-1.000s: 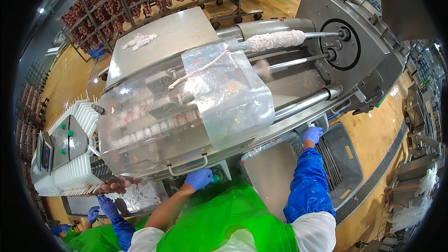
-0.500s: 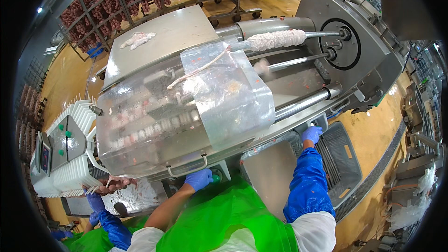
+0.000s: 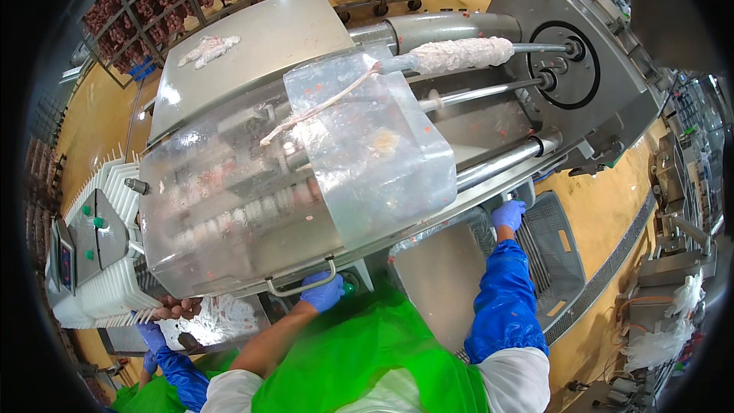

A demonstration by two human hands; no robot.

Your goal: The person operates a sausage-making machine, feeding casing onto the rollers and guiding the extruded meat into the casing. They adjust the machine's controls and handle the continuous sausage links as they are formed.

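My left hand [image 3: 322, 291], in a purple glove, is by the machine's front edge, just behind the curved handle [image 3: 301, 283] of the clear cover. A green knob [image 3: 349, 289] is beside its fingers, which I cannot see well enough to read their grip. My right hand [image 3: 508, 214], gloved and blue-sleeved, is closed around a small pale part under the machine's front rail; the part is mostly hidden. Above, the clear cover [image 3: 229, 222] lies over the machine's mechanism, with a translucent sheet [image 3: 375, 160] across it. Gathered whitish casing [image 3: 466, 56] is bunched on the upper metal tube.
A co-worker's gloved hand [image 3: 151, 334] is near sausages [image 3: 177, 308] under the white hanger conveyor [image 3: 99, 252] at left. A grey basket [image 3: 562, 252] and a metal tray [image 3: 443, 268] stand in front. Racks of sausages [image 3: 138, 11] are behind; a casing clump [image 3: 208, 51] lies on the metal lid.
The view has shifted slightly. The lower rod's blurred end has become distinct. Fewer sausages show at the conveyor's end by the co-worker's hand. Both my hands stay at about the same places.
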